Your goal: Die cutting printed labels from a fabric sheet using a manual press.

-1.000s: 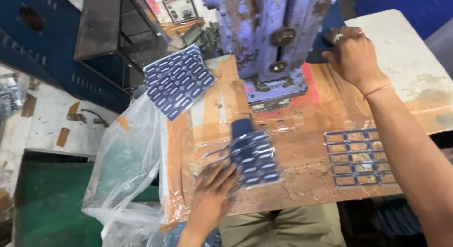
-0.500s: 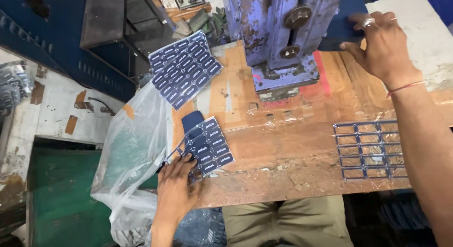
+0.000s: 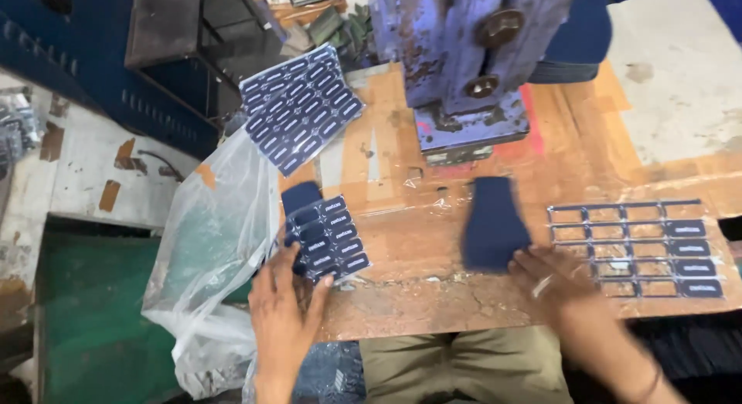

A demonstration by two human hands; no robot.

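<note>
From my remote seat, both forearms come up bare, with no sleeves and no gloves. My right hand (image 3: 553, 276) wears a pale ring on one finger, blurred in the shot, and a thin band circles the right wrist. My left hand (image 3: 282, 311) shows no ring or band. Below the bench edge, my lap is covered by khaki-olive trousers (image 3: 464, 365).
</note>
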